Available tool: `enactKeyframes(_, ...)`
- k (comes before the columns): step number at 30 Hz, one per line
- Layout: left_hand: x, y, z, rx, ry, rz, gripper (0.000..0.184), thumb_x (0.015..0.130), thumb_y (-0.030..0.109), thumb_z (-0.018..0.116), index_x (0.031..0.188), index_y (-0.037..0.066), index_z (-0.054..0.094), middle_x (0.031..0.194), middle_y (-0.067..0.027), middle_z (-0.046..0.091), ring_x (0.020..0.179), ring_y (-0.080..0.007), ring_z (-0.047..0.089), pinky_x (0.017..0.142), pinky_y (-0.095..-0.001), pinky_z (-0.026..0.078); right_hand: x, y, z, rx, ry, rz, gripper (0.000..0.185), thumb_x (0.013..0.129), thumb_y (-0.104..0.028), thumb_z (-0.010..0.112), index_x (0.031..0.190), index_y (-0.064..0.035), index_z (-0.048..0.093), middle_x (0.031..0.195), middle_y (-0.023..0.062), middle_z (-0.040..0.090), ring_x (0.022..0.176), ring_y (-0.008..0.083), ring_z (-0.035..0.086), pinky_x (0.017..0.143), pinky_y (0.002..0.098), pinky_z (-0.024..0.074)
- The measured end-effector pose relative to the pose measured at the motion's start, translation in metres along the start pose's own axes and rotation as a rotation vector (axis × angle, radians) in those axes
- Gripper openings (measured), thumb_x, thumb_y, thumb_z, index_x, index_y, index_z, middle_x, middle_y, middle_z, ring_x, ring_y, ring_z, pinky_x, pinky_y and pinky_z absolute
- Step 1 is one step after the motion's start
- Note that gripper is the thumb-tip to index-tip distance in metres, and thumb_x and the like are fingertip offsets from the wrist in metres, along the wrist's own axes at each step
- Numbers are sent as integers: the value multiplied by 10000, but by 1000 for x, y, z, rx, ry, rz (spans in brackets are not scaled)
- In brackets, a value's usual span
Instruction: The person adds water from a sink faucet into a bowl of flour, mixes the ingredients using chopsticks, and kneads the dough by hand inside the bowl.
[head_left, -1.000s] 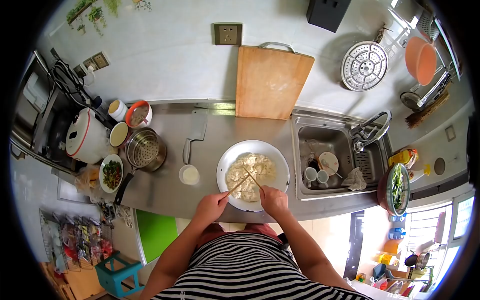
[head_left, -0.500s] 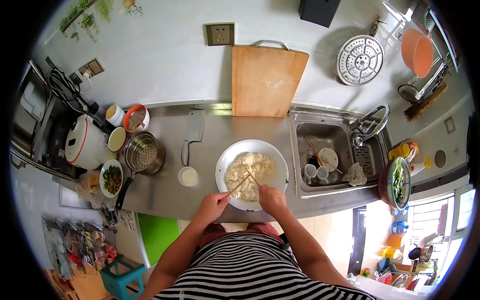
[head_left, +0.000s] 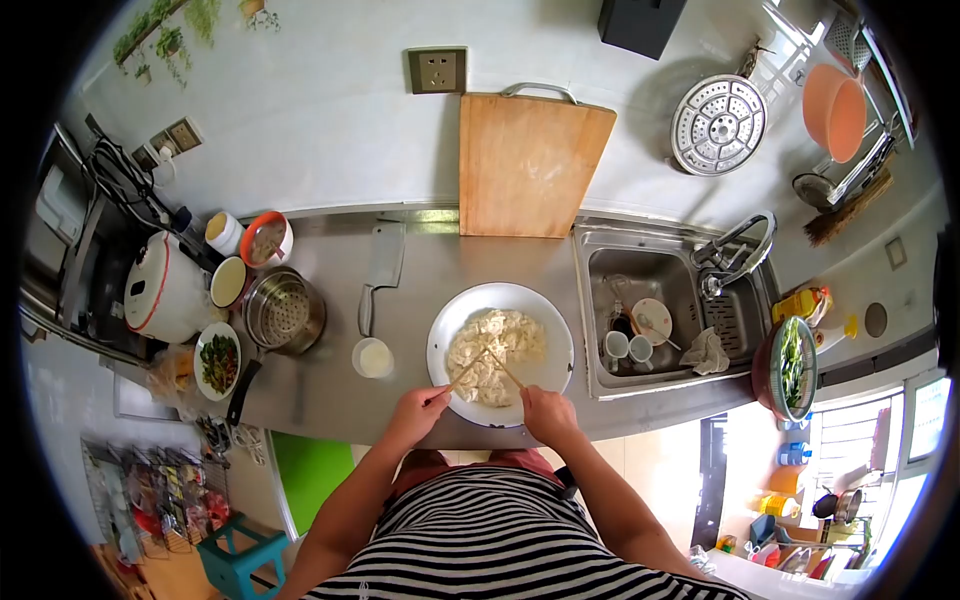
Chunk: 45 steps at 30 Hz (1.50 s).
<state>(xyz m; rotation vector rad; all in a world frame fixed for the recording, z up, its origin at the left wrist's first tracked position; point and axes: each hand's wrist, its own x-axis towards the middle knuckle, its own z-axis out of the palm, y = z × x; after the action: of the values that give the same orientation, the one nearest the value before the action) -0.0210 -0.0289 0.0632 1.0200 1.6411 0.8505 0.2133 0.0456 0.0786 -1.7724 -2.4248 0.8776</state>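
Note:
A wide white basin point(head_left: 552, 304) stands on the steel counter in front of me, holding a lumpy, pale dough-like mixture point(head_left: 510, 335). My left hand point(head_left: 421, 410) is closed round one chopstick point(head_left: 463, 374) at the basin's near left rim. At the near right rim, my right hand point(head_left: 547, 412) grips another chopstick point(head_left: 507, 371). The two sticks slant inward, and their tips meet over the mixture near the basin's middle. Left of the basin sits a small cup of white contents point(head_left: 374, 358). A cleaver point(head_left: 385, 262) lies behind that cup.
A wooden cutting board point(head_left: 535, 165) leans on the back wall. To the right is a steel sink point(head_left: 640, 262) with cups and a dish inside. A steamer pot point(head_left: 285, 310), a plate of chopped vegetables point(head_left: 219, 360) and a rice cooker point(head_left: 165, 288) stand at left.
The chopstick tips have shifted slightly lower and left within the basin, and the crossing at their tips has narrowed. Both hands still hold the sticks. The whole view has shifted a little.

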Motion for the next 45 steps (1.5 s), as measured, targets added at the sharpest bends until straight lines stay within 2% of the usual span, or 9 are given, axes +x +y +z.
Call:
enactKeyframes(6,1,8,0,95,-86,8,330,890,243,578,1110,3,630,604,-13,542,558,-87,498,543,-257,423,14,-7,-3,29,66,-25,291,928,-300,431,830,-61,566,750,215,626,719,425,596,658,534,457)
enactKeyframes(12,6,7,-9,-90,-7,-87,317,891,228,572,1104,0,631,597,-4,525,542,-80,458,520,-263,394,-1,4,-2,11,41,-25,280,919,-310,450,824,-75,571,735,197,628,710,411,602,652,524,465)
enactKeyframes(16,6,13,-13,42,1,-28,310,889,231,574,1097,8,632,581,-30,508,538,-83,440,517,-274,391,-9,0,-10,16,82,-92,255,911,-302,468,825,-90,581,722,179,629,695,387,610,630,504,475)
enactKeyframes(19,7,5,-11,140,46,70,303,879,239,580,1078,18,638,574,-90,507,527,-120,458,528,-294,405,5,0,-6,-75,64,-145,268,920,-309,454,832,-91,582,729,159,643,690,367,624,621,483,487)
enactKeyframes(21,5,3,-13,217,42,94,297,868,244,582,1060,27,645,608,-161,535,525,-192,506,547,-320,426,20,6,-7,-109,99,-101,264,921,-305,454,830,-94,584,730,148,646,685,359,628,618,478,490)
enactKeyframes(27,-1,10,-14,298,34,130,284,864,243,576,1054,46,653,685,-187,596,570,-267,569,578,-336,453,20,2,1,-112,140,-138,256,908,-307,476,793,-100,575,718,134,640,681,360,619,608,482,483)
enactKeyframes(33,-6,9,-17,283,102,81,275,859,234,578,1060,62,655,708,-181,613,589,-243,589,584,-329,457,16,13,-13,-182,10,-38,272,926,-312,439,859,-99,594,781,152,656,734,342,638,647,463,497)
enactKeyframes(37,-4,10,-17,295,34,53,280,862,237,580,1070,65,651,694,-173,611,580,-219,584,580,-324,456,17,7,-13,-151,56,-81,275,925,-312,437,852,-97,591,777,158,654,733,351,636,653,465,495)
enactKeyframes(45,3,-9,-16,141,50,24,304,869,250,583,1073,32,640,577,-126,517,526,-153,476,546,-303,419,4,4,-13,-100,-19,-6,277,921,-315,437,847,-93,585,759,175,645,730,384,620,668,498,475)
